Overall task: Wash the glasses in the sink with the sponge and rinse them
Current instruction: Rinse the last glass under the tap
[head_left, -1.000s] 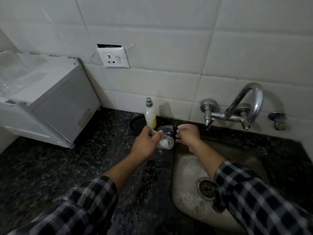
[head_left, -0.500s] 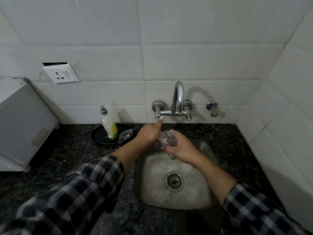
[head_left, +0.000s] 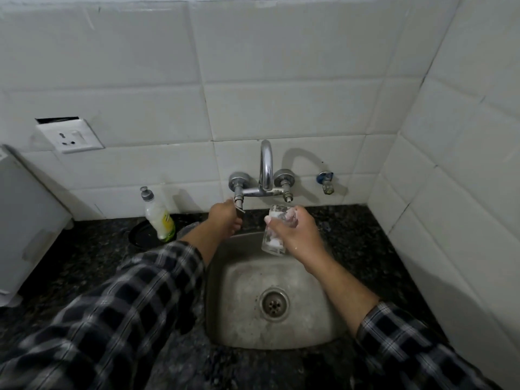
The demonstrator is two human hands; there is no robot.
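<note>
Left hand (head_left: 225, 218): fingers closed on the left tap handle (head_left: 239, 205), at the back edge of the counter (head_left: 84, 263).
Right hand (head_left: 295, 232): wrapped around a glass (head_left: 273, 240), gripping it by the upper part.
Glass: clear, soapy, roughly upright, held above the back of the sink (head_left: 309, 333), under the tap (head_left: 266, 170) spout.
Tap: chrome, wall-mounted on white tiles, curved spout centred over the sink. Water flow cannot be determined.
Sink: steel basin set in the dark counter, drain (head_left: 274, 304) in the middle.
Soap bottle (head_left: 159, 218): standing on a dark dish (head_left: 140, 235) at the counter's back edge, left of the sink.
Sleeves: checked, on both forearms.
</note>
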